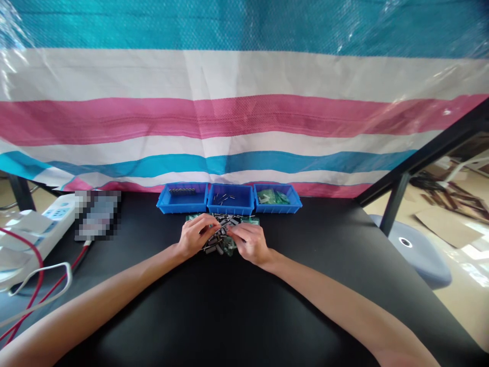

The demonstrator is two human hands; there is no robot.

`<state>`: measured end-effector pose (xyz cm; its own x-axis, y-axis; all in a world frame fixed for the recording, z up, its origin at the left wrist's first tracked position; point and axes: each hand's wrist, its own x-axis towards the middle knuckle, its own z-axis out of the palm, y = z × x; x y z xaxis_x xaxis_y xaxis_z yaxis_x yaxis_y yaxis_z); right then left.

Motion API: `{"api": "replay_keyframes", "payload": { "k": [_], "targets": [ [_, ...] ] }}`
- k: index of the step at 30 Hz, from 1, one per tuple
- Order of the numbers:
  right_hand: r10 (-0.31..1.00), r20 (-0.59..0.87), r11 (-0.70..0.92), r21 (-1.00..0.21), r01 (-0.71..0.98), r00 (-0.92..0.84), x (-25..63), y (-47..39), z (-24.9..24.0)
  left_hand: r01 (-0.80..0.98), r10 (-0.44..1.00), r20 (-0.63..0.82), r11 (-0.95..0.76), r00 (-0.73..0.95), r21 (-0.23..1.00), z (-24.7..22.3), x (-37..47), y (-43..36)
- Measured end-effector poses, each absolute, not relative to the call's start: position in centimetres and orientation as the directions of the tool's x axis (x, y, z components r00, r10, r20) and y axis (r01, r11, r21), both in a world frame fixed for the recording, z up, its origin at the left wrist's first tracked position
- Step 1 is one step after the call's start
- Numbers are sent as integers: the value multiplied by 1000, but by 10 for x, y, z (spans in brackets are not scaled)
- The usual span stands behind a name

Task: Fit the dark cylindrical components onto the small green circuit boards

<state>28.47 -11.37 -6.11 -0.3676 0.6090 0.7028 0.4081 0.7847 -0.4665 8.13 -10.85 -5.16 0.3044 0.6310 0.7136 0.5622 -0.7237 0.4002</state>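
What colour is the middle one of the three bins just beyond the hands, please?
The middle bin is blue; it shows best in the head view.

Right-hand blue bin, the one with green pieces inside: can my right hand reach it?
Probably yes: your right hand is near that blue bin, whose top is open, and nothing tall appears between them.

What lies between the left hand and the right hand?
A mixed pile of small grey cylinders, thin metallic pieces and green pieces lies there, in the head view.
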Motion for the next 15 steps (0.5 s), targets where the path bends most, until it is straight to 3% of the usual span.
{"api": "replay_keyframes", "payload": {
  "k": [15],
  "targets": [
    [620,709,775,-487,402,-337,284,-114,-62,539,614,740,-735,273,411,-48,84,-109]
  ]
}}
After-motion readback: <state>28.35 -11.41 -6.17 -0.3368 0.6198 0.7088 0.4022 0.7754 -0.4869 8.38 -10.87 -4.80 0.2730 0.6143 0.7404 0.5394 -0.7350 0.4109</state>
